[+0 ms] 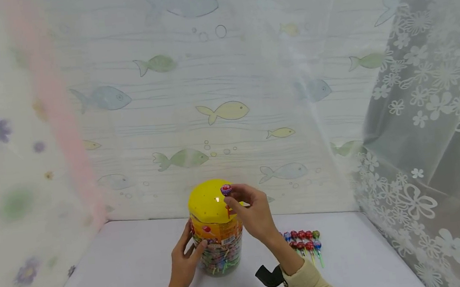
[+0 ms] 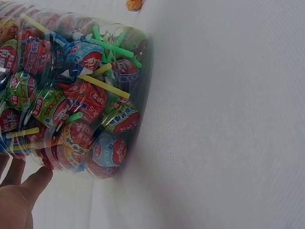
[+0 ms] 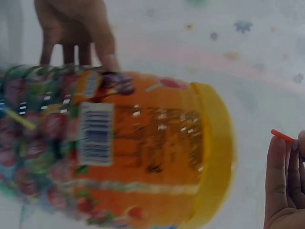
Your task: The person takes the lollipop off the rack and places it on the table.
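A clear plastic jar [image 1: 223, 255] packed with wrapped lollipops stands upright on the white table, its domed yellow lid [image 1: 207, 205] on top. My left hand [image 1: 182, 263] grips the jar's left side, thumb in front and fingers round the back. Beside the lid, my right hand [image 1: 255, 212] pinches a lollipop [image 1: 226, 190] with a red and purple wrapper, head up. Its orange-red stick [image 3: 282, 135] pokes out past the fingers in the right wrist view. The jar's orange label carries a barcode [image 3: 96, 133]. Colourful wrappers and sticks [image 2: 105, 87] press against the jar wall in the left wrist view.
Right of the jar, several lollipops [image 1: 301, 235] lie in two rows on the table [image 1: 362, 260], partly behind my right forearm. A fish-print curtain [image 1: 227, 111] hangs behind the table, with flowered curtains at both sides.
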### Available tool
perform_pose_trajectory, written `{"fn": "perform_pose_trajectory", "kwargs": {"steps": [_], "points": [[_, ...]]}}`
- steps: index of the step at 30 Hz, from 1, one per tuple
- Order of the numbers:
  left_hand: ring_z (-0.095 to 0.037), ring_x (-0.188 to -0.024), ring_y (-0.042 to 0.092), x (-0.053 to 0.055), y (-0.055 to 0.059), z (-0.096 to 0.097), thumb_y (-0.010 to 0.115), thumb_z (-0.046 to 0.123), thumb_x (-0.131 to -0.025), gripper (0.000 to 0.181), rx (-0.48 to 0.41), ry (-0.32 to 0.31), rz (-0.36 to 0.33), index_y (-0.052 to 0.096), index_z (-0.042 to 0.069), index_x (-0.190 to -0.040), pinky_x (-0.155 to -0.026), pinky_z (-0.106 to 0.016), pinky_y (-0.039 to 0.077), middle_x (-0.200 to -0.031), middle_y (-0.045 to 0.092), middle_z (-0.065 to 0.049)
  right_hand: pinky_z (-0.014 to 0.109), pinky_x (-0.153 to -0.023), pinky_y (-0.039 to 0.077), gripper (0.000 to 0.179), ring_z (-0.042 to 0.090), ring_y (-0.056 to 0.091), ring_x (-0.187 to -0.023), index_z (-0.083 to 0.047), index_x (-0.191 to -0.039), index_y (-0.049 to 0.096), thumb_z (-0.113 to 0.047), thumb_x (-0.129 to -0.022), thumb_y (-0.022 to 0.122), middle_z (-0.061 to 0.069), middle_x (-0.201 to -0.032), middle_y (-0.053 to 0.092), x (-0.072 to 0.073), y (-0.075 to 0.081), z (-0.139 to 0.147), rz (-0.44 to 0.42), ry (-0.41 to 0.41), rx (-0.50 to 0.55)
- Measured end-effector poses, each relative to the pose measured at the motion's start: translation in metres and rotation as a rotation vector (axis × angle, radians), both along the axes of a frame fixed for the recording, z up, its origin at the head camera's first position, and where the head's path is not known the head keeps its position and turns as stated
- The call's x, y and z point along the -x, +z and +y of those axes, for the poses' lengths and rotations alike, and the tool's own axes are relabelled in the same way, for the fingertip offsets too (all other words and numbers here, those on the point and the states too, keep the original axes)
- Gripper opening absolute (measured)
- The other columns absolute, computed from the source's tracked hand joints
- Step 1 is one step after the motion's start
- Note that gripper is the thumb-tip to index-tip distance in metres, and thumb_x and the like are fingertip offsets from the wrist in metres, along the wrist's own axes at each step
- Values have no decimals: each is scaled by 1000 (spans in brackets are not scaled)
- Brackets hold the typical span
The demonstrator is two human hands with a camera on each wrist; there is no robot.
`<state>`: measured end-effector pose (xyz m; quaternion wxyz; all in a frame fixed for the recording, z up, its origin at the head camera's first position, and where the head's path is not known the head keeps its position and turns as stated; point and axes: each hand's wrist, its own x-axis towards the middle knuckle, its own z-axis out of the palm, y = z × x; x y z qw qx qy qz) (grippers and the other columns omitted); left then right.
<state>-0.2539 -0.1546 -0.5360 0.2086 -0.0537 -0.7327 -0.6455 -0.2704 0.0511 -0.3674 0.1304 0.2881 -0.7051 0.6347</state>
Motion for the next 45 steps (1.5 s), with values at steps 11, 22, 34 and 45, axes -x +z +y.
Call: {"fn": "perform_pose_trajectory", "kwargs": {"steps": [11,22,34,45], "points": [[-46,-147,34,-1,0,-3,67,21,-99,74,13,13,12,28,22,-162,-111,-67,36,-166,29,-11,28,-71,64,24,23,72,-87,1,-118,71,-6,-95,70,23,-104,71,4,-59,47,-116,-101,84],[-46,-148,34,1,-3,-3,68,21,-99,75,8,16,15,28,20,-162,-111,-66,35,-166,29,-9,30,-68,64,26,18,72,-79,6,-119,69,-3,-94,70,19,-100,72,15,-119,121,-310,-302,-40],[-45,-147,35,0,-2,-1,68,20,-99,74,5,13,8,29,21,-162,-112,-64,36,-166,29,-8,29,-59,62,33,20,72,-72,18,-119,63,-3,-94,67,15,-87,73,39,-157,220,-494,-510,-306],[-45,-146,37,1,-2,1,69,20,-98,75,1,12,9,30,20,-162,-111,-64,37,-166,31,-7,32,-55,62,34,16,69,-60,21,-111,63,-3,-89,70,8,-74,72,51,-167,248,-625,-538,-424]]}}
